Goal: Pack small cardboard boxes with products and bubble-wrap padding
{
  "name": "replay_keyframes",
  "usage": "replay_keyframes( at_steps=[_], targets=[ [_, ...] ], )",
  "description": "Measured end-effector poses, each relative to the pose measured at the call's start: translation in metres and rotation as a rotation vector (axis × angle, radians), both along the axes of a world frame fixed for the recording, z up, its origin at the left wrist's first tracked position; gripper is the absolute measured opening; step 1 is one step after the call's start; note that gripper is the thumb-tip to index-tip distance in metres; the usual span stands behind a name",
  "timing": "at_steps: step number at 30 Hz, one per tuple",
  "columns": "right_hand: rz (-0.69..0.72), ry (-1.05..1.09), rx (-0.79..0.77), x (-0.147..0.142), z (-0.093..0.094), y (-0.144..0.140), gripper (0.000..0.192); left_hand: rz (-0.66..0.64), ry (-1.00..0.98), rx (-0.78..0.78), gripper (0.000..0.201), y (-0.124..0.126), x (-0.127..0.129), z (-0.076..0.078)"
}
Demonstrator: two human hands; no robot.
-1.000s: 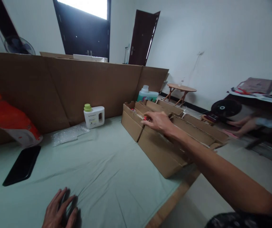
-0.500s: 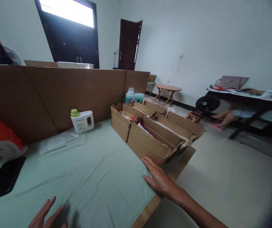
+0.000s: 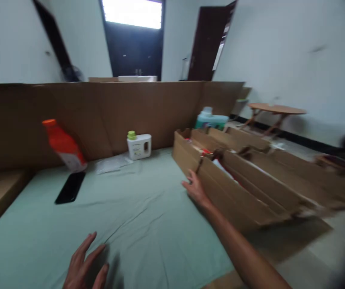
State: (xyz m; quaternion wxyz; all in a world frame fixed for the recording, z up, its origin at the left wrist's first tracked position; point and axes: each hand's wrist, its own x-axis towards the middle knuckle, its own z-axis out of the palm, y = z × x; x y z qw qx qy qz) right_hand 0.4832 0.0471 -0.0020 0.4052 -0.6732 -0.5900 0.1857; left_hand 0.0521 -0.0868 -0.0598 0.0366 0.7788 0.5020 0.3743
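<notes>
1. Right hand (image 3: 194, 188) rests open, fingers spread, against the near wall of the cardboard box (image 3: 232, 192); nothing gripped.
2. Left hand (image 3: 84, 265) lies flat and empty on the green cloth (image 3: 136, 216).
3. Box sits at the table's right edge, contents (red items, blurred) inside; nothing lifted out yet.

A plain room in a home — white walls, dark doors (image 3: 134, 52) far off, a small wooden table (image 3: 276, 109) at right, detergent bottles (image 3: 139, 145) and cardboard boxes (image 3: 238, 176) on a green-covered surface (image 3: 136, 216).

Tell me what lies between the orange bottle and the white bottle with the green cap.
In the head view, a clear plastic sheet lies on the green cloth between the orange bottle and the white bottle.
</notes>
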Motion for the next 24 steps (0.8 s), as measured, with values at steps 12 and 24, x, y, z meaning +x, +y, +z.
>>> replay_keyframes(
  at_steps=[12,24],
  targets=[
    [0.563,-0.561,0.134,-0.098,-0.053,-0.082,0.036,-0.044,0.257,-0.142,0.041,-0.010,-0.002,0.001],
    [0.787,-0.611,0.196,-0.176,-0.034,-0.031,0.038,0.237,0.181,-0.280,0.043,0.085,-0.046,0.050]
  ],
)
